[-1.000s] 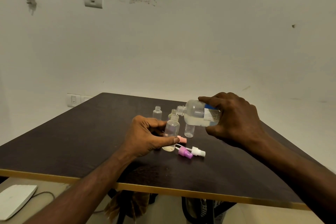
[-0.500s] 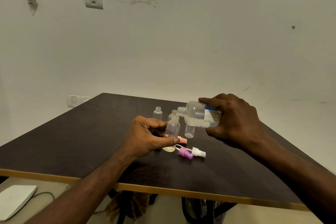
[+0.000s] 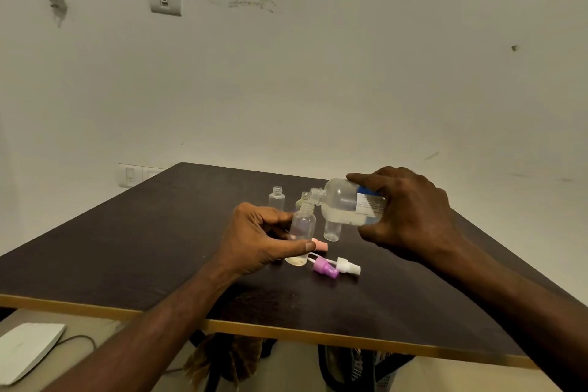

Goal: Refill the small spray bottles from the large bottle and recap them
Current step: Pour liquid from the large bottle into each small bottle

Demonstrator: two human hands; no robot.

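My left hand [image 3: 259, 240] grips a small clear spray bottle [image 3: 302, 227], uncapped and standing upright on the dark table [image 3: 143, 248]. My right hand [image 3: 410, 212] holds the large translucent bottle [image 3: 345, 204] with a blue and white label, tipped on its side, its open neck just above the small bottle's mouth. Clear liquid lies low in the large bottle. Three more uncapped small bottles stand behind: one at the left [image 3: 276, 198], one partly hidden in the middle [image 3: 304, 197], one under the large bottle [image 3: 332, 230].
Loose spray caps lie near the held bottle: a pink one [image 3: 320, 245], a purple one [image 3: 324, 267] and a white one [image 3: 348, 266]. The table's yellow front edge [image 3: 286, 332] runs below my arms. A white device [image 3: 27, 350] with a cable sits on the floor, low left.
The large bottle's neck has tipped slightly lower toward the small bottle's mouth. Both hands keep their grips and places.
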